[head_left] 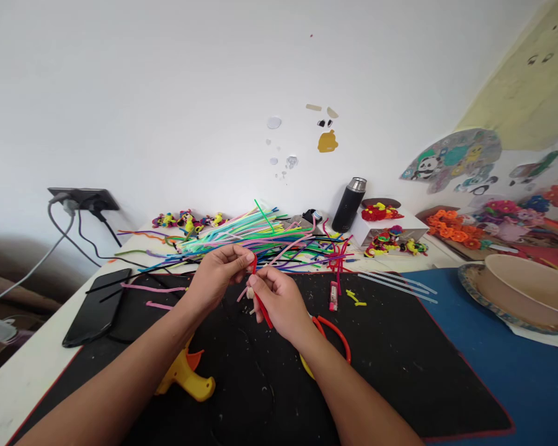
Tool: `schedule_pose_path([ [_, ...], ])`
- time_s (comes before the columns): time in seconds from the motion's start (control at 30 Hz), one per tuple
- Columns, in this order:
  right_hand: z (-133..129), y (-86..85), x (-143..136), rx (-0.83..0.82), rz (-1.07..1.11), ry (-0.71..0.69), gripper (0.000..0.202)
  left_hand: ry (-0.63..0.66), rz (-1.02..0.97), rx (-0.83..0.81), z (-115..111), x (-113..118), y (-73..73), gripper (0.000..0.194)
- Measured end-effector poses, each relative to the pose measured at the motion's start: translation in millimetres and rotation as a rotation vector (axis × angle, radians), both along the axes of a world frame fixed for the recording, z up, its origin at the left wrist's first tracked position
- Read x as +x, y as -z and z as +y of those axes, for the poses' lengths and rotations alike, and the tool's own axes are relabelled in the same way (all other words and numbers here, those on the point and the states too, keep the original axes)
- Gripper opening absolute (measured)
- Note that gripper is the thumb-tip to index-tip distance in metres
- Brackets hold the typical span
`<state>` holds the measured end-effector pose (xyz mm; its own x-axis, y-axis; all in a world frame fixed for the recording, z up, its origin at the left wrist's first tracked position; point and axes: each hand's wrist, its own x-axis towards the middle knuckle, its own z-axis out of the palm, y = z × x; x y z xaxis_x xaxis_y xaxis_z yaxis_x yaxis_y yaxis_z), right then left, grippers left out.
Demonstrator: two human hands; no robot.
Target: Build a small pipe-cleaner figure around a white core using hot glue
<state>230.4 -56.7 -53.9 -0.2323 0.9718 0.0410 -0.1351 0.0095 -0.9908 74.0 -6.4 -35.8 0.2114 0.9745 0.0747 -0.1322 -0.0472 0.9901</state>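
A red fuzzy stem (265, 313) is up over the black mat (390, 365), between the 2 hands. The left hand (221, 275) pinches its upper end in the fingers; the fingers of the right hand (283, 303) grip it lower down, beside a small pale piece (250, 292). Nearer the forearms lie a yellow glue gun (198, 384) and a red-handled tool (346, 348). Beyond, a multicoloured stem pile (246, 232) and a black bottle (348, 209) occupy the desk (428, 263).
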Motion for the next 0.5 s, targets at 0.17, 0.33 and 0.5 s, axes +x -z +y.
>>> schedule_pose_path([
  [0.17,0.3,1.2,-0.1,0.002,0.006,0.001,0.033,-0.027,-0.010,-0.009,0.2,0.8,-1.4,0.032],
  [0.33,-0.7,-1.3,-0.8,-0.009,0.003,0.003,0.034,-0.030,-0.038,-0.024,0.7,1.8,-0.9,0.034],
  [0.5,-1.7,-1.3,-1.6,-0.010,-0.008,-0.002,0.031,-0.040,-0.073,-0.030,0.9,3.4,-1.6,0.038],
])
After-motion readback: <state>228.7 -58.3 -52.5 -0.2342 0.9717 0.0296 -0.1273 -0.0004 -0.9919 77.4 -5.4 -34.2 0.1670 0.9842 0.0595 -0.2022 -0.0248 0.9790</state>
